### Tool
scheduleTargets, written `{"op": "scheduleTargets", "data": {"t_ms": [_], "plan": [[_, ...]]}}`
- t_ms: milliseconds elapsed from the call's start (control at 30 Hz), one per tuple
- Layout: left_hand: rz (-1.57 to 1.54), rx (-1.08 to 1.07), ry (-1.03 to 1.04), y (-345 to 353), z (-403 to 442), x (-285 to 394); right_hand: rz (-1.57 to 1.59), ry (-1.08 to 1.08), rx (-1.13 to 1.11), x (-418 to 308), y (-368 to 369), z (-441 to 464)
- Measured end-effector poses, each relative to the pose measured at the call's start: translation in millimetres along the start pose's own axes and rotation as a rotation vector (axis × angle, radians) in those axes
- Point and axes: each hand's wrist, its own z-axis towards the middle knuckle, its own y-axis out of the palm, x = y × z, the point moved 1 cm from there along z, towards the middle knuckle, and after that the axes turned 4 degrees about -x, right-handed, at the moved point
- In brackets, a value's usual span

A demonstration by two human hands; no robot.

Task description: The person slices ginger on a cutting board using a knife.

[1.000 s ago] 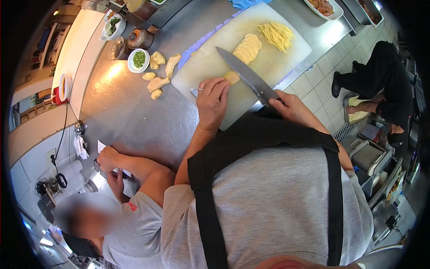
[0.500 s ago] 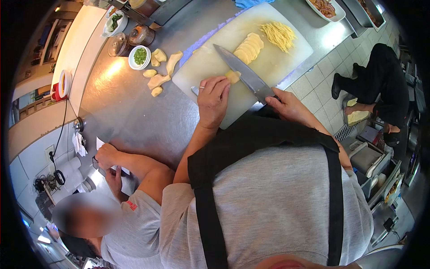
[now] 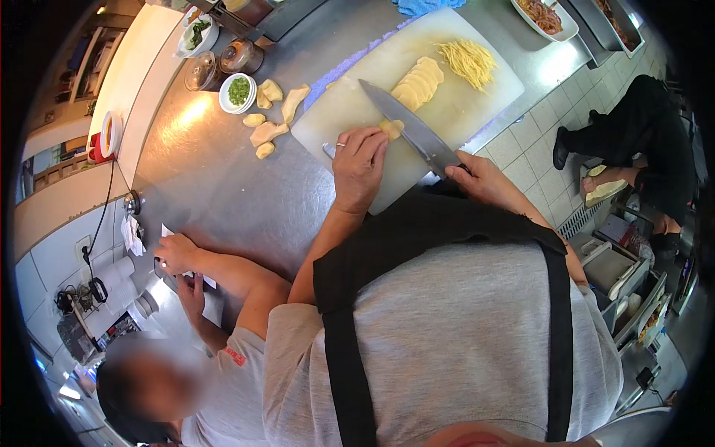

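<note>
My left hand [image 3: 357, 171] has its fingers bent together on a small piece of peeled ginger [image 3: 392, 130], pressing it on the white cutting board [image 3: 316, 134]. The handle of a chef's knife [image 3: 418, 132] is in my right hand [image 3: 482, 179]. Its blade slants across the board, right beside the ginger piece; I cannot tell whether they touch. Beyond the blade lies an overlapping row of thin ginger slices [image 3: 419, 82]. Farther up the board is a heap of fine ginger shreds [image 3: 468, 64]. Several peeled ginger chunks [image 3: 267, 134] lie on the counter to the left.
A white bowl of chopped green onion [image 3: 239, 91] stands by two lidded jars [image 3: 241, 55] on the steel counter [image 3: 223, 171]. At top right is a white dish of food [image 3: 542, 16]. A co-worker's hands [image 3: 177, 253] are close on my left; another person [image 3: 633, 141] bends low at right.
My hands and the knife keep nearly the same pose, and the view has shifted slightly. The co-worker's head at left has moved. The person at right has shifted with the pale thing they hold.
</note>
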Motion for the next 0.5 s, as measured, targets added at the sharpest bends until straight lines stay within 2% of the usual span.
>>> {"op": "scheduleTargets", "data": {"t_ms": [200, 300, 500], "plan": [[-0.001, 0.006, 0.007, 1.3, -1.1, 0.0, 0.111, 0.249, -0.094, -13.3, 1.1, 7.0], [-0.003, 0.007, 0.011, 0.1, -0.6, 0.2, -0.039, 0.059, -0.024, -11.7, 0.2, -0.7], [-0.007, 0.011, 0.016, 0.0, 0.7, 2.2, -0.032, 0.126, -0.031, -18.1, 3.4, 10.7]]}}
